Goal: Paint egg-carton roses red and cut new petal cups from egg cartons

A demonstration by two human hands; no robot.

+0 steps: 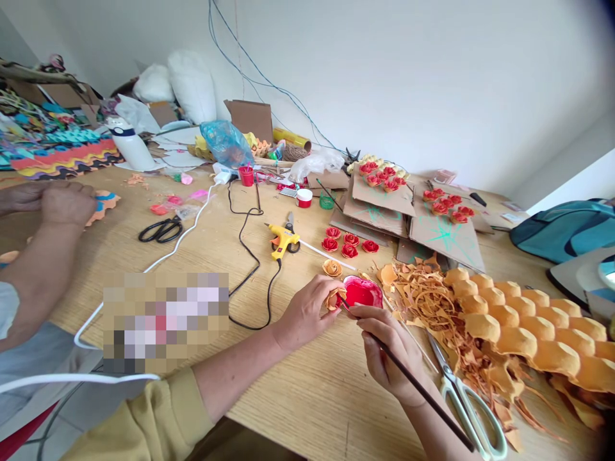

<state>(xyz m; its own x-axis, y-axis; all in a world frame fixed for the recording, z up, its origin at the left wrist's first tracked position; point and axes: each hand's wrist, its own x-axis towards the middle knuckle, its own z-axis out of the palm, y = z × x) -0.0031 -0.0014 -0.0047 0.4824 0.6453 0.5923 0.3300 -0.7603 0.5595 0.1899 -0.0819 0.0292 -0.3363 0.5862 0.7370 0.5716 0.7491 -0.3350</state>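
Note:
My left hand [307, 312] pinches a small orange paper rose [333, 298] at the edge of a dish of red paint [362, 291]. My right hand [390, 352] grips a long dark paintbrush [423, 392], its tip touching the rose beside the paint. Another unpainted orange rose [332, 267] lies just behind the dish. Several red painted roses [349, 242] sit further back on the wooden table [298, 390].
An orange egg tray [523, 326] and a heap of orange scraps [432, 301] lie at right, with white-handled scissors [468, 400] by my right wrist. A yellow glue gun [283, 241], black scissors [161, 230] and cables lie mid-table. Another person's hands [52, 202] work at far left. More red roses rest on cardboard [384, 195].

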